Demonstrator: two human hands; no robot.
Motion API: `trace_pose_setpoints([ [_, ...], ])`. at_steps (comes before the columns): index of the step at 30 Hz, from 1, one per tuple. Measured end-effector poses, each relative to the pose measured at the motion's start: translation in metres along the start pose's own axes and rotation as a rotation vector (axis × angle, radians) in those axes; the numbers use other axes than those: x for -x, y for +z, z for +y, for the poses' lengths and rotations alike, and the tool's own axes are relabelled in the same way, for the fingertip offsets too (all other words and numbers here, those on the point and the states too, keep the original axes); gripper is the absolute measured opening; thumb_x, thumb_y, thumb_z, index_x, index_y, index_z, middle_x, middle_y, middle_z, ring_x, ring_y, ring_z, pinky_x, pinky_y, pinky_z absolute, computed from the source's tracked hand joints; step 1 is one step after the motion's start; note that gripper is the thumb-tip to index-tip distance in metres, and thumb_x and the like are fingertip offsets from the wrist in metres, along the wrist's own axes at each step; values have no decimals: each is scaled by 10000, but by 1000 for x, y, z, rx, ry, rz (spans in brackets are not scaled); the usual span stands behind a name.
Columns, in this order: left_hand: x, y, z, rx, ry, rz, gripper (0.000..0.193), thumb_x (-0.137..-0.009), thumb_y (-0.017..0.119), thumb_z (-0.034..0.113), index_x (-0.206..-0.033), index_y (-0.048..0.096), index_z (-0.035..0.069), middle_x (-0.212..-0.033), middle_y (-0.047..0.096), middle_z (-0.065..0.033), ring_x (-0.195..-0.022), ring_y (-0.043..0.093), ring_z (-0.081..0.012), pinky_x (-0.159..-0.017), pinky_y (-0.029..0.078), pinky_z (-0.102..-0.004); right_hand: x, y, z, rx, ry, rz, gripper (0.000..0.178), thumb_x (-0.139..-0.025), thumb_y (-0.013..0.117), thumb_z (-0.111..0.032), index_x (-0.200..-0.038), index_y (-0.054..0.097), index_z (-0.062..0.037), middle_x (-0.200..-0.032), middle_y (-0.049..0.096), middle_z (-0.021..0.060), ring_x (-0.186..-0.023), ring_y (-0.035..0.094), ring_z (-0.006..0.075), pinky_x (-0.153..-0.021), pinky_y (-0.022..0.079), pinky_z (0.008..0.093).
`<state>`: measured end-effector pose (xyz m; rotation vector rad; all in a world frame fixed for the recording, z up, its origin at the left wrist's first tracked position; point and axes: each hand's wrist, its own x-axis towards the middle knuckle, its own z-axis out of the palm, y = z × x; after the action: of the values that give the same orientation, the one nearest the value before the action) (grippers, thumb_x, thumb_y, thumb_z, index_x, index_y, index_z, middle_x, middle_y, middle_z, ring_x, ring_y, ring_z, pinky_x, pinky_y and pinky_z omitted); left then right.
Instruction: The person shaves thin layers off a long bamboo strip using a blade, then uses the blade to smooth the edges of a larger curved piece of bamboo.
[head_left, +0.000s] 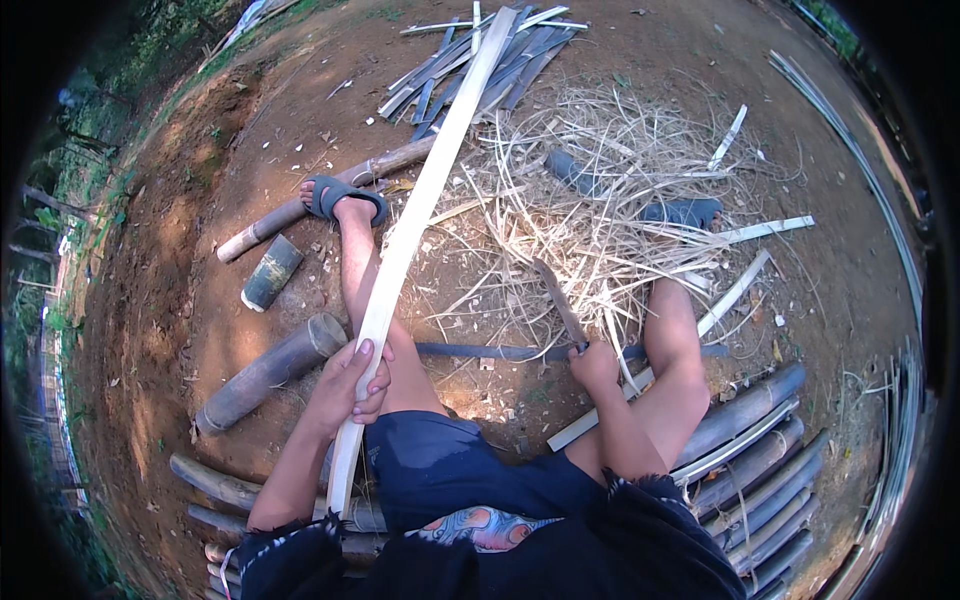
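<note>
A long, pale split bamboo strip (425,200) slants up from beside my left hip toward the far pile. My left hand (352,388) is wrapped round its lower part, thumb on top. In my right hand (597,367), closed round the handle, is a long-bladed knife (560,305) with a dark brownish blade. The blade points up and away over the near edge of the shavings, apart from the strip. Most of the handle is hidden by my fingers.
Curly bamboo shavings (570,230) heap between my feet. Beyond them lie dark split strips (480,75). To the left are a thick bamboo log (270,375), a short bamboo piece (272,273) and a thinner pole (265,230). Bamboo poles (745,410) lie side by side under me.
</note>
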<state>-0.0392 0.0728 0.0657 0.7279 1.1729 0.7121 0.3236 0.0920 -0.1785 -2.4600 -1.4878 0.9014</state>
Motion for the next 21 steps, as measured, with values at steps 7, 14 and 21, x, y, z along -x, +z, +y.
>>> trace_pose_setpoints([
  [7, -46, 42, 32, 11, 325, 13, 379, -1098, 352, 403, -1143, 475, 47, -725, 437, -7, -411, 322, -36, -353, 301, -198, 24, -14, -40, 127, -408, 173, 442, -911, 693, -295, -1160, 654, 68, -1089, 686, 259, -1043, 678, 364, -936, 530, 444],
  [14, -93, 85, 48, 96, 694, 64, 373, -1098, 363, 391, -1207, 429, 41, -736, 435, -12, -445, 409, -54, -387, 381, -210, 175, -61, -158, -893, -619, -417, 448, -987, 638, -253, -1310, 510, 30, -1058, 686, 243, -1009, 697, 303, -875, 525, 397],
  [21, -85, 99, 44, 70, 821, 136, 344, -1097, 377, 346, -1233, 406, 31, -862, 500, -37, -536, 524, -95, -454, 474, -246, 172, -65, -142, -893, -715, -152, 328, -1055, 498, -228, -1296, 507, -6, -840, 621, 149, -729, 622, 213, -670, 496, 356],
])
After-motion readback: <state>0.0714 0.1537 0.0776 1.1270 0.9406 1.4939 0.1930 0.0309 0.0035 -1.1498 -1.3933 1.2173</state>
